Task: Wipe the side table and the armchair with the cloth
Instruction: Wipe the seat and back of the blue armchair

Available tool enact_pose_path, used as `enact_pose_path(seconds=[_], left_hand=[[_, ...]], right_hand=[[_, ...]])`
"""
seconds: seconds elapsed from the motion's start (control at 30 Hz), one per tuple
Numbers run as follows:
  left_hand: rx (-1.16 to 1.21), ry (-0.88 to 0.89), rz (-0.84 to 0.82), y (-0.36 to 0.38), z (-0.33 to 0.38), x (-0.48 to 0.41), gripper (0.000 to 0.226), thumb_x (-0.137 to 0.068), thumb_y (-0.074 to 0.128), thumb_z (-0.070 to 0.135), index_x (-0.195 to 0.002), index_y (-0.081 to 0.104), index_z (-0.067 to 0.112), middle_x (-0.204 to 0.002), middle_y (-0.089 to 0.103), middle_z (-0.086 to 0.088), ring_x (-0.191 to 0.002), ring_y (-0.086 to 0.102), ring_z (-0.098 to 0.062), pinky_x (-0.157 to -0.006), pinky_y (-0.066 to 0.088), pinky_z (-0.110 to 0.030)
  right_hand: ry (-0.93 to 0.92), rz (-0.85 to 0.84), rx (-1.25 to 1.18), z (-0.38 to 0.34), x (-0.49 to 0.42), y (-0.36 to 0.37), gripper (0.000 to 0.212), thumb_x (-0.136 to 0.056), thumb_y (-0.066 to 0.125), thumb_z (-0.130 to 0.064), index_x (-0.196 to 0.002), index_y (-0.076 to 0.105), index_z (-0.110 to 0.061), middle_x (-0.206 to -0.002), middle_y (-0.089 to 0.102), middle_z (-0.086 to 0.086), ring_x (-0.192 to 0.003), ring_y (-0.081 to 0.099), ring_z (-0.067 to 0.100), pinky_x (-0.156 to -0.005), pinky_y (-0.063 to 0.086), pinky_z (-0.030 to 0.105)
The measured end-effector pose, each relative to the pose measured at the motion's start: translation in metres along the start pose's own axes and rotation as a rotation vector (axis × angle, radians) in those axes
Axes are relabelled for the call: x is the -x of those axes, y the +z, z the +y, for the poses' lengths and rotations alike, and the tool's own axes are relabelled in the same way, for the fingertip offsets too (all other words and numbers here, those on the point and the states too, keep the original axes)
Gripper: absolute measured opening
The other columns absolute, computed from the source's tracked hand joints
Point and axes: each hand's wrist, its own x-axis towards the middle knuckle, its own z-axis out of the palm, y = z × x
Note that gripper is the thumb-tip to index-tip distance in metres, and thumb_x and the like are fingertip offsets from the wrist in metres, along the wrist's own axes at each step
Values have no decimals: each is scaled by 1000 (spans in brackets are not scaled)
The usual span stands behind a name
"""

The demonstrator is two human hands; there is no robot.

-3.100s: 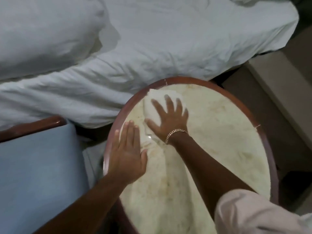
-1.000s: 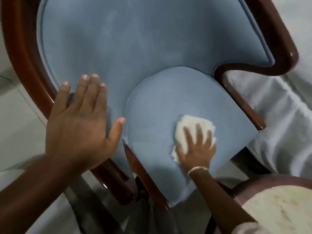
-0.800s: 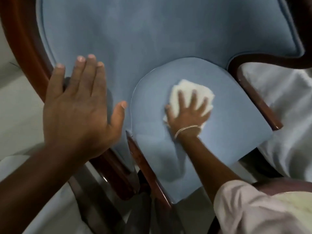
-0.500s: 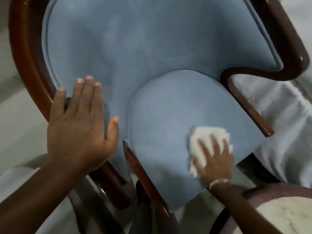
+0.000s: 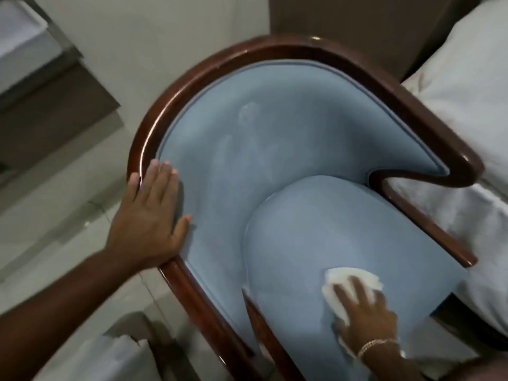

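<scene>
A light-blue padded armchair [image 5: 288,160] with a dark glossy wooden frame fills the middle of the view. My right hand [image 5: 362,317] presses a folded white cloth [image 5: 346,281] flat on the front part of the seat cushion [image 5: 343,229]. The cloth sticks out past my fingertips. My left hand [image 5: 149,215] lies flat, fingers spread, on the left armrest where wood meets padding. The side table is out of view.
A bed with white sheets [image 5: 472,111] stands close against the chair's right side. Pale floor tiles [image 5: 55,215] lie to the left. A dark wooden panel [image 5: 357,20] stands behind the chair's back.
I went from wiping the round marble table to the armchair seat. In the last second the cloth slid forward, back and again toward the seat's front. The camera now shows the whole chair.
</scene>
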Motion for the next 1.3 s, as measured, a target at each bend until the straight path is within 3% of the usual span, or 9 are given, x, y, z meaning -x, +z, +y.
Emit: enact_pose_path(seconds=[0.1, 0.27, 0.4, 0.5, 0.6, 0.73, 0.93, 1.13, 1.3], left_hand=[[9, 133, -17, -10, -45, -56, 86, -94, 27, 57, -159, 12, 4, -170, 5, -17, -158, -4, -30, -128, 7, -54], [110, 387, 107, -22, -74, -155, 80, -97, 33, 51, -155, 24, -3, -166, 18, -24, -156, 11, -38, -125, 18, -55], [221, 529, 102, -22, -85, -212, 86, -97, 19, 63, -158, 17, 3, -170, 9, -15, -158, 1, -28, -128, 8, -46], [231, 597, 97, -22, -83, -227, 83, -98, 23, 61, -159, 17, 4, -170, 9, -13, -159, 2, -26, -128, 13, -49], [235, 619, 88, -25, -80, -225, 81, -97, 28, 57, -157, 22, 2, -169, 14, -16, -158, 8, -30, -126, 20, -53], [245, 643, 104, -28, -79, -223, 77, -99, 28, 52, -154, 29, -1, -166, 22, -20, -156, 18, -32, -124, 25, -54], [235, 688, 119, -24, -80, -222, 73, -102, 19, 51, -155, 27, 0, -167, 22, -17, -157, 16, -29, -126, 19, -52], [155, 687, 103, -29, -78, -222, 74, -103, 22, 51, -154, 29, -2, -166, 24, -21, -156, 18, -33, -122, 25, -59], [94, 706, 73, -25, -82, -221, 74, -102, 23, 50, -154, 28, -3, -166, 23, -22, -156, 18, -35, -121, 25, -61]], right_hand=[[334, 69, -461, -17, -32, -53, 52, -77, 60, -54, -126, 50, -40, -140, 54, 0, -119, 54, 34, -98, 49, 42], [-1, 103, -1310, -188, -83, -153, 13, -93, 59, -41, -87, 63, -30, -84, 66, -5, -75, 66, 18, -59, 54, 19], [-222, 377, -1201, -304, -109, -165, 57, -79, 56, -62, -134, 40, -55, -152, 37, -12, -136, 37, 4, -111, 31, 22], [-74, 415, -1305, -306, -125, -145, 48, -87, 56, -50, -132, 40, -50, -158, 36, -5, -142, 37, 12, -116, 32, 29], [88, 139, -1311, -277, -100, -112, 38, -96, 56, -42, -125, 36, -57, -157, 40, -10, -131, 43, 4, -94, 35, -2], [-131, 637, -1139, -317, -125, -146, 60, -92, 52, -59, -147, 36, -41, -163, 31, -6, -151, 25, 9, -120, 19, 18], [153, 1238, -1033, -285, -258, -205, 53, -98, 45, -46, -149, 32, -42, -160, 33, 13, -149, 28, 30, -120, 28, 49], [407, 715, -1412, -264, -225, -96, 49, -99, 43, -29, -145, 26, -30, -159, 26, 1, -152, 23, 25, -124, 22, 46], [257, 741, -1342, -330, -191, -126, 78, -81, 48, -77, -148, 26, -43, -164, 25, -1, -152, 21, 15, -122, 18, 34]])
